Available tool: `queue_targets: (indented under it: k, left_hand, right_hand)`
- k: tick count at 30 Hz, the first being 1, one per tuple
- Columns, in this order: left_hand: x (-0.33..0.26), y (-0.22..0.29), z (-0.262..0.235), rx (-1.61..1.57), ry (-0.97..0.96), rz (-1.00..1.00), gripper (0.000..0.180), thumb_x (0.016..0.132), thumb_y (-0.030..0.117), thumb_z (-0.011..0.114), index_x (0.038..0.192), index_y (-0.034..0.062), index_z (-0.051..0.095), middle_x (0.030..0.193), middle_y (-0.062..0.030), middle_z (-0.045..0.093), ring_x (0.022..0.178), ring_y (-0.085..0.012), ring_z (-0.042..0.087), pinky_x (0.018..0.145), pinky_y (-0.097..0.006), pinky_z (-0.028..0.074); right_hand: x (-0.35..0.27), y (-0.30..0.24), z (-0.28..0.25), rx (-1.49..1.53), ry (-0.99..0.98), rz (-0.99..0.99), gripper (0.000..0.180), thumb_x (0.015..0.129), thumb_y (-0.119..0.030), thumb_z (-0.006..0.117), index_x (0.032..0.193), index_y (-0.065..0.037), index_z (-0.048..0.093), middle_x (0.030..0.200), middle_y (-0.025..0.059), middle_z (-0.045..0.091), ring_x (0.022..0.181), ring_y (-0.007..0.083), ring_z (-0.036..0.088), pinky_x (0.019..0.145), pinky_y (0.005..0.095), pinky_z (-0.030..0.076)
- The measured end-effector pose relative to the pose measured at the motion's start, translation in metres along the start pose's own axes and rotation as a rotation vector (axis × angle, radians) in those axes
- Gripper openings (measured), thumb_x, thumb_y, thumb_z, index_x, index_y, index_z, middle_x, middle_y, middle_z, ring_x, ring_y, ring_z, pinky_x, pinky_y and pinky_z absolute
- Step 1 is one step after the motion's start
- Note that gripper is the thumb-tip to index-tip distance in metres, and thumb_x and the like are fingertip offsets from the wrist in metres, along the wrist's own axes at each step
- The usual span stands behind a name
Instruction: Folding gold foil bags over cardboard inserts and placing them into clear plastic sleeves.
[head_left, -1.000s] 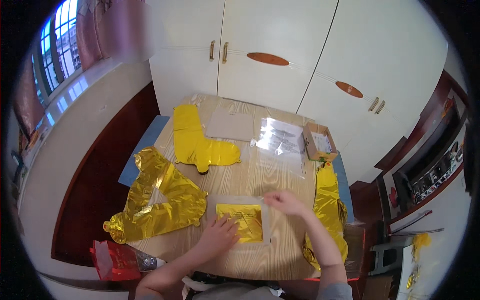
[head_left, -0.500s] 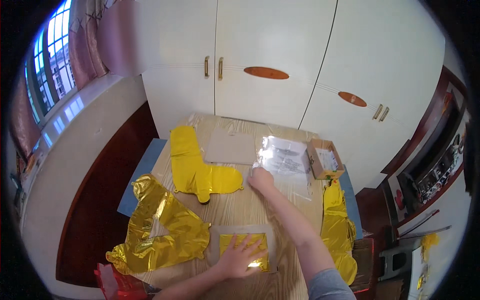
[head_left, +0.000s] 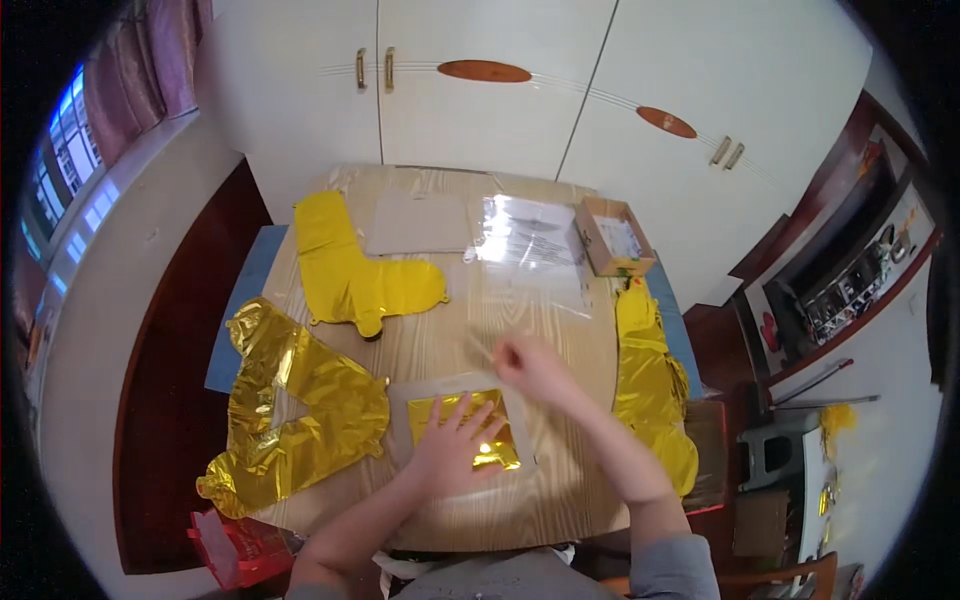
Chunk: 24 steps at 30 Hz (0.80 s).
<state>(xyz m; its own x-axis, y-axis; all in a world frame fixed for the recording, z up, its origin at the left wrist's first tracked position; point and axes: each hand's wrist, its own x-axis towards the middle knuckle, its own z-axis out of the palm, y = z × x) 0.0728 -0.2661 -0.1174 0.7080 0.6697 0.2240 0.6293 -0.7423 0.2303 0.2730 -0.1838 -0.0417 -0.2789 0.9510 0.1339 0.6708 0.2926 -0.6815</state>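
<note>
My left hand (head_left: 455, 445) lies with fingers spread, pressing on a square of shiny gold foil (head_left: 428, 412). Under the foil is a grey board (head_left: 480, 382), whose margins show around it. To the right and just beyond, my right hand (head_left: 530, 368) is closed above the table; a thin, pale, stick-like thing (head_left: 480, 347), smeared by motion, pokes out of it to the left. A large gold foil balloon (head_left: 335, 430), uninflated and creased, is spread left of my left hand. Farther back lies a flat yellow L-shaped foil balloon (head_left: 345, 265).
At the table's back are a grey board (head_left: 418, 222), a clear plastic sheet (head_left: 535, 240) over a printed drawing, and an open cardboard box (head_left: 615, 238). More gold foil (head_left: 648, 385) lies along the right edge. A red bag (head_left: 240, 550) is at the lower left.
My right hand has drawn back from near the clear sheet toward the gold foil square, with the thin pale thing in it. My left hand stays on the foil. The whole view has shifted.
</note>
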Motion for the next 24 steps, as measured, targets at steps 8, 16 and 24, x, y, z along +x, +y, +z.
queue_targets:
  k: [8, 16, 24]
  left_hand:
    - [-0.001, 0.009, 0.002, 0.051, -0.071, -0.001, 0.09, 0.07, 0.071, 0.063, 0.143, 0.02, 0.046, 0.15, -0.0126, 0.04, 0.141, -0.041, 0.028, 0.11, -0.069, 0.012]
    - [-0.001, 0.012, 0.003, 0.123, -0.102, -0.012, 0.096, 0.066, 0.075, 0.065, 0.143, 0.0203, 0.045, 0.151, -0.0134, 0.038, 0.142, -0.0425, 0.025, 0.109, -0.07, 0.013]
    - [0.0, 0.012, 0.004, 0.131, -0.129, -0.002, 0.075, 0.082, 0.064, 0.058, 0.144, 0.0241, 0.045, 0.152, -0.0136, 0.035, 0.142, -0.0428, 0.024, 0.11, -0.069, 0.013]
  right_hand:
    - [-0.224, 0.002, 0.014, 0.225, -0.07, 0.259, 0.016, 0.088, -0.015, 0.066, 0.102, -0.007, 0.066, 0.08, 0.0098, 0.066, 0.068, 0.0213, 0.066, 0.064, 0.0313, 0.052]
    - [-0.235, 0.0, 0.043, 0.115, 0.089, 0.076, 0.017, 0.083, -0.013, 0.068, 0.099, -0.007, 0.064, 0.079, 0.0106, 0.062, 0.075, 0.0298, 0.064, 0.068, 0.0382, 0.052]
    - [-0.224, 0.005, 0.051, -0.029, 0.185, 0.05, 0.024, 0.083, -0.012, 0.067, 0.105, -0.003, 0.063, 0.085, 0.0143, 0.063, 0.082, 0.0337, 0.064, 0.074, 0.0416, 0.053]
